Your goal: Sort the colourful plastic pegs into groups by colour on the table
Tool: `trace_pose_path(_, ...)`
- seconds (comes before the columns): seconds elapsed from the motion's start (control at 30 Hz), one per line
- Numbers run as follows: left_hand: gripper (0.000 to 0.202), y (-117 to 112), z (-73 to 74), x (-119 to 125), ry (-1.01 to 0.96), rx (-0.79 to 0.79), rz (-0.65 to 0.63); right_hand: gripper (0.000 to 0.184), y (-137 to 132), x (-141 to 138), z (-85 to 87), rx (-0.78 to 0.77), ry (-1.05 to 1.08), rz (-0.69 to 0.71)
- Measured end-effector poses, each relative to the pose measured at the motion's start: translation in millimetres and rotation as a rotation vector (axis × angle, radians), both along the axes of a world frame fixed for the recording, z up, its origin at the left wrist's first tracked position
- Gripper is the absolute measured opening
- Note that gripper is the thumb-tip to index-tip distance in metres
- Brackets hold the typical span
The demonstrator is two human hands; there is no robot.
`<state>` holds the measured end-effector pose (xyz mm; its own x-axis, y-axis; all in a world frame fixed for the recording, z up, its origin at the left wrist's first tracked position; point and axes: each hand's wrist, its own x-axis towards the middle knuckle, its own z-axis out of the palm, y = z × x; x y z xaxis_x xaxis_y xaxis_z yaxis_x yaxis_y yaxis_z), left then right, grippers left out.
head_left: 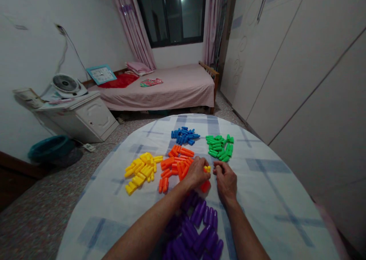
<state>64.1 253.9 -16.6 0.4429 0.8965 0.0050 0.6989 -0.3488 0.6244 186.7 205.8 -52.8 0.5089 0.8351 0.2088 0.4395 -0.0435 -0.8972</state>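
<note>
My left hand (197,171) is over the right side of a pile of orange bullet-shaped plastic pieces (175,164). Its fingers are closed on a small yellow plastic piece (207,169), whose end shows by the fingertips. Just to the right, my right hand (226,179) has its fingers curled together; whatever they hold is hidden. Similar pieces lie in piles by colour: yellow pieces (141,170) at left, blue pieces (184,135) farther off, green pieces (220,147) at far right, and purple pieces (197,229) nearest me, between my forearms.
A checked cloth covers the round table (274,199). Beyond it stands a bed (177,81) with a pink sheet. At left are a white cabinet (91,117) carrying a fan (65,84) and a teal bin (50,147). A pale wardrobe (286,61) lines the right.
</note>
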Motion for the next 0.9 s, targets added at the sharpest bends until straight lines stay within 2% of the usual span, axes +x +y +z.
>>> trace_pose_path(0.13, 0.012, 3.1, 1.3, -0.6, -0.309, -0.032, 0.052, 0.030, -0.1, -0.3, 0.5, -0.023, -0.020, 0.014)
trace_pose_path(0.23, 0.007, 2.1, 17.8, -7.5, -0.529, -0.084, 0.079, 0.031, -0.1, -0.2, 1.0, -0.039, -0.013, 0.020)
trace_pose_path(0.33, 0.006, -3.2, 38.6, -32.8, -0.604, 0.008, 0.147, 0.033, -0.3, -0.3, 2.6, -0.047, -0.020, 0.017)
trace_pose_path(0.4, 0.011, -8.1, 47.9, -62.4, -0.543, 0.166, 0.242, 0.034, -0.6, -0.5, 3.6, -0.059, -0.032, 0.011)
trace_pose_path(0.5, 0.018, -16.6, 50.5, -117.1, -0.325, 0.401, 0.405, 0.034, -0.7, -0.7, 3.9, -0.068, -0.052, 0.004)
trace_pose_path(0.63, 0.026, -33.5, 42.7, -174.9, 0.011, 0.486, 0.430, 0.034, 0.2, -0.6, 1.8, -0.057, -0.067, -0.005)
trace_pose_path(0.7, 0.029, -46.4, 39.2, -186.4, 0.150, 0.523, 0.433, 0.034, 0.8, -0.2, 0.0, -0.062, -0.071, -0.013)
trace_pose_path(0.77, 0.033, -62.2, 36.6, -186.4, 0.223, 0.531, 0.408, 0.034, 1.2, 0.2, -1.3, -0.064, -0.077, -0.015)
trace_pose_path(0.9, 0.048, -92.0, 27.9, -168.6, 0.246, 0.304, 0.175, 0.034, 0.9, -0.1, -0.4, -0.068, -0.089, -0.008)
